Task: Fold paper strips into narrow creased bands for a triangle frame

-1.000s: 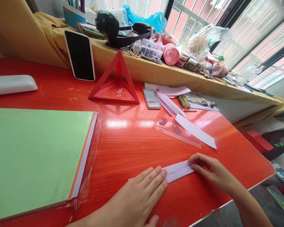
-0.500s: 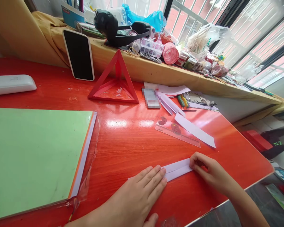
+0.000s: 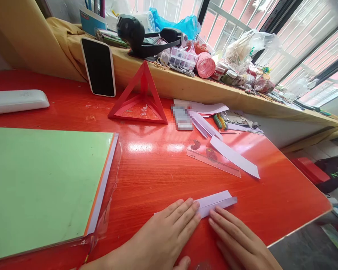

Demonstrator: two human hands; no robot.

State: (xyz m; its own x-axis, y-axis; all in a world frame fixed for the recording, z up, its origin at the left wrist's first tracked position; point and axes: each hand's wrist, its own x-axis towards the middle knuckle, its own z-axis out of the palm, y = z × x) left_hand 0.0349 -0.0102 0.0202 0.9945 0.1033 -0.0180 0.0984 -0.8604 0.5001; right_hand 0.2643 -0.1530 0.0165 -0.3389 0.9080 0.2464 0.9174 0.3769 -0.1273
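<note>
A folded pale lilac paper strip point(image 3: 216, 200) lies on the red table point(image 3: 163, 165) near its front edge. My left hand point(image 3: 165, 234) lies flat on the strip's left part, fingers stretched out and close together. My right hand point(image 3: 238, 240) rests flat on the table just below the strip, fingers extended, its fingertips at the strip's lower edge. The strip's right end sticks out bare beyond both hands.
A stack of coloured paper with a green top sheet point(image 3: 42, 183) fills the left. A clear ruler point(image 3: 212, 162), another lilac strip point(image 3: 233, 156), a red paper pyramid frame point(image 3: 141, 95), a phone point(image 3: 99, 67) and a white case point(image 3: 15, 101) lie further back. A cluttered ledge point(image 3: 202, 63) runs behind.
My right hand has left the strip's right end and moved left and nearer, now lying flat just below the strip. My left hand has stayed put.
</note>
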